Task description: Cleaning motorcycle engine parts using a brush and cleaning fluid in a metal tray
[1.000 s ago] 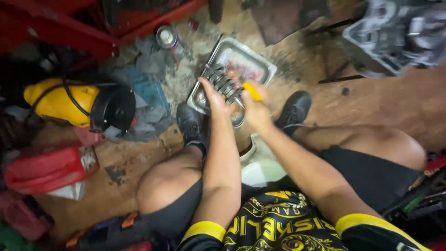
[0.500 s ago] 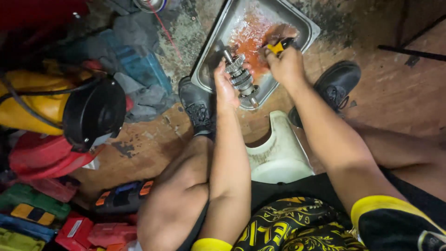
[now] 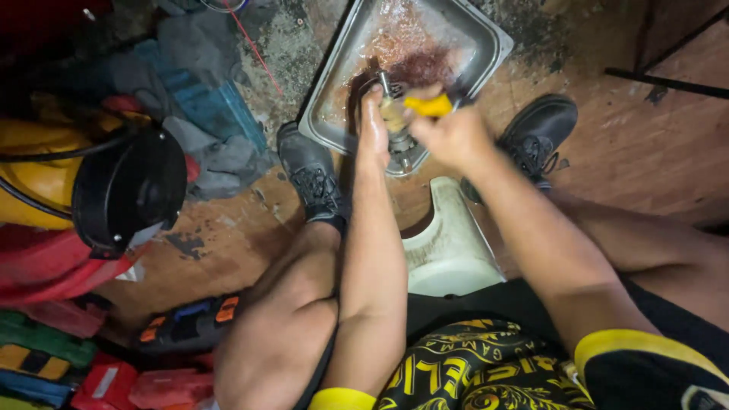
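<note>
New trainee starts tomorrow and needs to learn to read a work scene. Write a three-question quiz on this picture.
1. True or false: the rectangular stainless steel tray lies on the floor in front of the person's black lace-up shoes.
2. Which hand holds the small yellow-handled tool? A) left hand B) right hand C) neither
3. Fill in: the left hand steadies a greasy metal part over the tray's near ______.

Key
1. True.
2. B: the right hand has its fingers closed round the tool.
3. Edge. The part is too blurred and covered to identify further.
</note>
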